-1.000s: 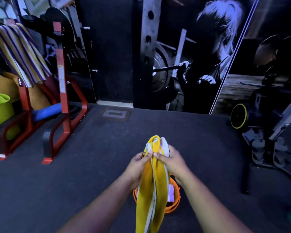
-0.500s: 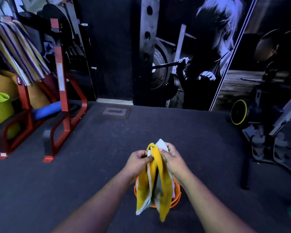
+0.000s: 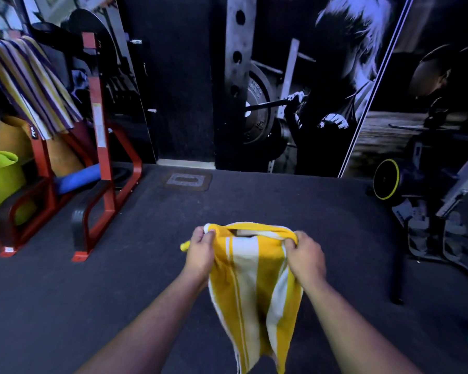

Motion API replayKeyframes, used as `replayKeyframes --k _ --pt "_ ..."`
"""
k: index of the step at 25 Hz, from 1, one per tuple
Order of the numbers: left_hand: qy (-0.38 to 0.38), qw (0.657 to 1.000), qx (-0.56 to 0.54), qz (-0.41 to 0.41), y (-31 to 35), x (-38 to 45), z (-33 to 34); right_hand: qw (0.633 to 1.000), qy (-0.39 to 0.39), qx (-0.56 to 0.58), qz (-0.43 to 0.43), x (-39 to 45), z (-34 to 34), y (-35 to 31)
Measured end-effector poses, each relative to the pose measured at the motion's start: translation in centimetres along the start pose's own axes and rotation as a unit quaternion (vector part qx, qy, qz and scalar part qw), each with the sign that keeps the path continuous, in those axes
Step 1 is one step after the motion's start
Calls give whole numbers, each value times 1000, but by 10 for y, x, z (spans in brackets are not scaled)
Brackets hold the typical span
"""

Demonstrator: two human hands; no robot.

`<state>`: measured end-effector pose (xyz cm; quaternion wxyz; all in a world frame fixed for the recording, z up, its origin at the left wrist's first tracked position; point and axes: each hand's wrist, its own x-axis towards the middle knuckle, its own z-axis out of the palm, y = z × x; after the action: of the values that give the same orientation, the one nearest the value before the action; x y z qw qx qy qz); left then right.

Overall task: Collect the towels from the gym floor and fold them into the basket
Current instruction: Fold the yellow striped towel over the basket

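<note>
A yellow and white striped towel [image 3: 254, 287] hangs folded in front of me over the dark gym floor. My left hand [image 3: 200, 252] grips its top left corner. My right hand [image 3: 305, 255] grips its top right corner, so the upper edge is stretched between them. The orange basket is hidden behind the hanging towel. A second towel [image 3: 33, 82], striped purple, yellow and white, is draped over the red rack at the left.
A red metal rack [image 3: 100, 147] stands at the left with a green tub [image 3: 0, 179] and a blue roller [image 3: 79, 178]. Exercise machines [image 3: 430, 211] crowd the right side. A wall mural [image 3: 308, 90] closes the far end.
My hands have moved apart, spreading the bunched towel out wide. The towel now covers the orange basket that showed below it before.
</note>
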<state>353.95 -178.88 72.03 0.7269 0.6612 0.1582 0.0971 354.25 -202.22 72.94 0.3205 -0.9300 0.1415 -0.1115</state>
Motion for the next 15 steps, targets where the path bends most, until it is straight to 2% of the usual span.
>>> replayKeyframes --k 1,2,3,4,5,6,7,9,10,11,12,14,15 --pt "4 1000 -14 -6 1 5 -5 999 4 -31 27 5 -4 5" --pt "5 999 -33 -14 5 9 -9 999 -11 -17 51 7 -6 8" --pt "6 998 -60 -24 11 12 -11 994 -36 65 81 8 -8 8" --pt "7 994 -100 -33 19 14 -13 968 -65 210 125 8 -9 3" --pt "-4 989 -141 -44 26 14 -15 913 -92 353 185 5 -10 -3" --pt "-36 983 -172 -52 30 13 -21 852 -118 454 234 4 -12 -8" --pt "-96 978 -174 -65 34 9 -29 806 -143 515 254 6 -14 -10" --pt "-238 965 -52 -93 29 -7 -44 738 -182 608 228 10 -20 -6" --pt "-273 958 -4 -90 25 -11 -49 710 -202 646 194 10 -24 -2" --pt "-264 961 -9 -80 25 -9 -50 707 -226 651 158 11 -29 3" --pt "-233 969 -54 -68 29 -4 -49 746 -252 605 118 10 -33 6" --pt "-174 971 -157 -51 45 7 -48 860 -295 413 46 6 -40 7" --pt "-161 968 -188 -48 52 12 -48 893 -293 341 21 5 -41 4"
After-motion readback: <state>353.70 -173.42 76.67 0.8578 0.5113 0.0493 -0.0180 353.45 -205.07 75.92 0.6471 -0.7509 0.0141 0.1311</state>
